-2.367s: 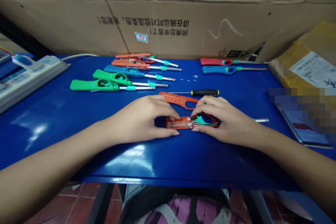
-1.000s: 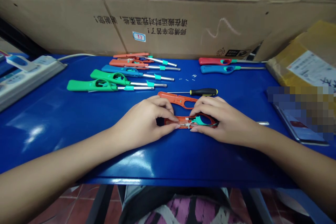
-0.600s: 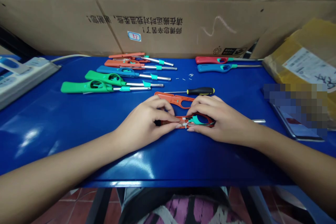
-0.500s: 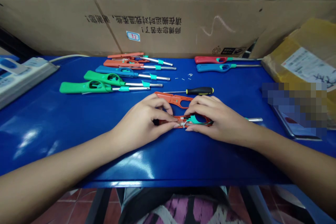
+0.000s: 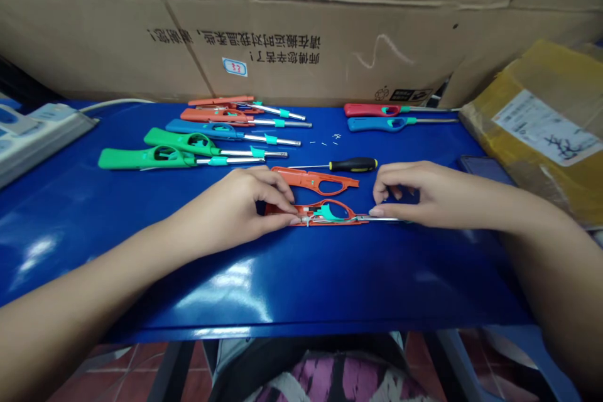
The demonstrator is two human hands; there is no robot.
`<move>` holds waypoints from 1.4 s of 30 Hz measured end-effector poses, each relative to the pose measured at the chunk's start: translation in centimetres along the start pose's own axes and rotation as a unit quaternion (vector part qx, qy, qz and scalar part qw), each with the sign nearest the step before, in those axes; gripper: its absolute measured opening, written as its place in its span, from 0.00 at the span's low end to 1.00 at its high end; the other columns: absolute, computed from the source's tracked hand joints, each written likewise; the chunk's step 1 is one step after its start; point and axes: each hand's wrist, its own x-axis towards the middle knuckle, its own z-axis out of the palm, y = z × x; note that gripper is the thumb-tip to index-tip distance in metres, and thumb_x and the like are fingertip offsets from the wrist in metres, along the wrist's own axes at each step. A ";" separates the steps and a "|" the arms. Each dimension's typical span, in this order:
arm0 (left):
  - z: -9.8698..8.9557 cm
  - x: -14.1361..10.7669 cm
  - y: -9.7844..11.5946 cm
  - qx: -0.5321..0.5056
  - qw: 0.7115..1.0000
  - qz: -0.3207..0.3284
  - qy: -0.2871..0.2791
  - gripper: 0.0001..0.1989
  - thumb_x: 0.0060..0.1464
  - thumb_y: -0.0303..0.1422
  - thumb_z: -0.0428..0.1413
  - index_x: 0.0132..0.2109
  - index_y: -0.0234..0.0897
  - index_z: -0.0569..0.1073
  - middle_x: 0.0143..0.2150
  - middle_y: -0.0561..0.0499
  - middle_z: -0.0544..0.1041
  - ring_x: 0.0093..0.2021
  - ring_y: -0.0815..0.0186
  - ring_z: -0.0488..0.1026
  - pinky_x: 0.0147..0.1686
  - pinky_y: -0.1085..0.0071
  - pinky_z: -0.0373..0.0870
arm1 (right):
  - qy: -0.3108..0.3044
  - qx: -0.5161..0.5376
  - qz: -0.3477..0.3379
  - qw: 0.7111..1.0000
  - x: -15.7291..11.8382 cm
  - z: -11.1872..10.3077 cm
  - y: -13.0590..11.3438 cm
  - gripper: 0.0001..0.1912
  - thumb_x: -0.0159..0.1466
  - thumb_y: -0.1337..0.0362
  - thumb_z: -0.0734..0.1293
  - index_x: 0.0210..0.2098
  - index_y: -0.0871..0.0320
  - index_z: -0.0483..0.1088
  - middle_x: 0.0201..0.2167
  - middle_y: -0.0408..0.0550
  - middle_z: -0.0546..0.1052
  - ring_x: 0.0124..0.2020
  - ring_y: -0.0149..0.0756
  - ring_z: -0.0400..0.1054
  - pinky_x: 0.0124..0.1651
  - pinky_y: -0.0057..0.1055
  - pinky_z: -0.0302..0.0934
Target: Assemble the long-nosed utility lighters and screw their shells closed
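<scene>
Left hand (image 5: 235, 207) pinches opened orange lighter (image 5: 330, 213), likely steadying innards; right hand (image 5: 438, 198) curls by metal barrel (image 5: 387, 219), grip unclear. Loose shell half (image 5: 303, 179) handy.

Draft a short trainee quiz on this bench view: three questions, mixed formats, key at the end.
1. Multiple choice: which tool lies just beyond the loose orange shell half?
A) pliers
B) screwdriver
C) tweezers
2. True or false: the left hand is touching the opened orange lighter.
3. Short answer: in the back-right pair, what colour is the nearer lighter?

Key: 1 B; 2 true; 3 blue.
</scene>
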 end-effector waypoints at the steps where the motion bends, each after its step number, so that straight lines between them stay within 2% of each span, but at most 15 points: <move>1: 0.0 0.0 0.0 -0.006 1.000 0.000 -0.002 0.06 0.57 0.36 0.64 0.41 0.44 0.84 0.42 0.51 0.81 0.41 0.65 0.78 0.44 0.68 0.75 | -0.004 0.003 0.008 1.000 0.1 0.2 0.0 0.18 0.66 0.45 0.66 0.32 0.53 0.71 0.31 0.43 0.74 0.30 0.34 0.66 0.32 0.32 0.59; 5: 0.1 0.1 0.2 -0.010 1.000 0.007 0.000 0.05 0.57 0.35 0.64 0.41 0.44 0.85 0.40 0.51 0.82 0.40 0.66 0.79 0.43 0.70 0.76 | 0.000 0.009 0.014 1.000 0.7 1.2 0.0 0.20 0.65 0.44 0.67 0.30 0.54 0.69 0.29 0.42 0.73 0.29 0.33 0.64 0.31 0.30 0.57; 10: -0.1 0.2 0.3 0.000 1.000 0.017 -0.004 0.06 0.57 0.34 0.64 0.41 0.42 0.84 0.40 0.50 0.83 0.40 0.65 0.79 0.43 0.69 0.76 | 0.023 0.010 0.025 0.999 0.8 1.2 -0.2 0.19 0.62 0.45 0.70 0.30 0.54 0.70 0.27 0.41 0.73 0.27 0.32 0.64 0.29 0.29 0.55; 14: 0.0 0.2 0.5 0.008 1.000 0.025 -0.003 0.07 0.58 0.33 0.62 0.42 0.42 0.84 0.40 0.50 0.83 0.41 0.64 0.79 0.43 0.68 0.76 | 0.092 -0.002 -0.001 0.996 1.0 1.4 -0.5 0.13 0.63 0.51 0.70 0.37 0.54 0.73 0.30 0.43 0.74 0.30 0.33 0.66 0.33 0.30 0.58; 18: 0.1 0.2 0.6 0.016 1.000 0.015 0.012 0.07 0.56 0.34 0.63 0.42 0.40 0.83 0.39 0.50 0.83 0.40 0.63 0.79 0.42 0.67 0.75 | 0.163 -0.055 0.021 0.985 1.6 2.4 -0.5 0.12 0.66 0.56 0.68 0.45 0.55 0.74 0.30 0.44 0.75 0.30 0.33 0.68 0.33 0.30 0.58; 21: -0.1 0.4 0.2 0.010 0.998 -0.003 0.062 0.09 0.56 0.37 0.63 0.41 0.38 0.82 0.40 0.49 0.83 0.40 0.63 0.79 0.42 0.67 0.75 | 0.158 -0.089 0.032 0.983 1.8 3.0 -0.3 0.13 0.66 0.57 0.67 0.48 0.54 0.73 0.32 0.44 0.77 0.31 0.35 0.70 0.33 0.31 0.59; 24: -0.2 0.6 -0.7 0.070 0.992 -0.020 0.105 0.10 0.59 0.38 0.60 0.44 0.37 0.80 0.44 0.47 0.82 0.44 0.60 0.78 0.46 0.63 0.74 | 0.150 -0.084 0.045 0.984 1.9 3.1 -0.2 0.09 0.67 0.58 0.66 0.44 0.54 0.72 0.31 0.43 0.77 0.31 0.34 0.70 0.32 0.30 0.58; 27: -0.3 0.7 -1.8 0.145 0.982 -0.029 0.118 0.16 0.61 0.39 0.58 0.52 0.36 0.78 0.51 0.44 0.79 0.52 0.56 0.75 0.53 0.58 0.71 | 0.149 -0.065 0.056 0.985 2.0 3.2 -0.2 0.06 0.67 0.60 0.65 0.40 0.54 0.71 0.30 0.43 0.76 0.29 0.34 0.69 0.31 0.30 0.57; 29: -0.3 0.7 -2.3 0.158 0.981 -0.024 0.114 0.19 0.62 0.41 0.58 0.55 0.35 0.77 0.52 0.42 0.78 0.53 0.55 0.74 0.55 0.57 0.70 | 0.160 -0.056 0.058 0.984 1.9 3.1 -0.3 0.06 0.67 0.60 0.65 0.40 0.55 0.71 0.29 0.43 0.76 0.28 0.34 0.68 0.30 0.30 0.57; 31: -0.3 0.8 -2.6 0.156 0.982 -0.012 0.108 0.17 0.62 0.41 0.58 0.53 0.36 0.78 0.51 0.43 0.78 0.52 0.56 0.74 0.55 0.57 0.70 | 0.185 -0.055 0.051 0.980 1.9 3.1 -0.5 0.05 0.66 0.60 0.66 0.40 0.55 0.71 0.28 0.43 0.75 0.27 0.33 0.67 0.30 0.30 0.57; 33: -0.4 0.9 -2.5 0.152 0.982 0.002 0.112 0.13 0.62 0.40 0.58 0.46 0.36 0.80 0.48 0.44 0.80 0.49 0.58 0.75 0.53 0.59 0.71 | 0.219 -0.057 0.037 0.973 1.8 3.0 -0.7 0.05 0.66 0.60 0.66 0.39 0.55 0.71 0.28 0.43 0.75 0.26 0.32 0.66 0.30 0.30 0.57; 36: -0.6 0.9 -2.1 0.131 0.982 0.014 0.138 0.10 0.62 0.37 0.58 0.39 0.36 0.80 0.40 0.47 0.81 0.42 0.62 0.77 0.44 0.66 0.73 | 0.252 -0.053 0.019 0.966 1.6 2.8 -1.1 0.06 0.67 0.60 0.66 0.39 0.55 0.71 0.29 0.43 0.74 0.26 0.32 0.65 0.30 0.30 0.57; 39: -0.7 0.8 -1.4 0.120 0.977 0.038 0.170 0.08 0.63 0.34 0.58 0.38 0.35 0.78 0.37 0.49 0.81 0.37 0.65 0.78 0.39 0.70 0.73 | 0.261 -0.035 0.012 0.965 1.3 2.5 -1.5 0.06 0.65 0.60 0.67 0.39 0.56 0.70 0.30 0.43 0.73 0.25 0.31 0.63 0.30 0.30 0.57; 42: -0.6 0.5 -0.8 0.148 0.965 0.096 0.193 0.05 0.63 0.29 0.57 0.38 0.35 0.77 0.37 0.49 0.81 0.37 0.67 0.78 0.40 0.72 0.74 | 0.232 0.031 0.017 0.972 1.1 2.3 -2.0 0.10 0.64 0.59 0.68 0.42 0.57 0.71 0.26 0.41 0.71 0.24 0.30 0.63 0.29 0.30 0.59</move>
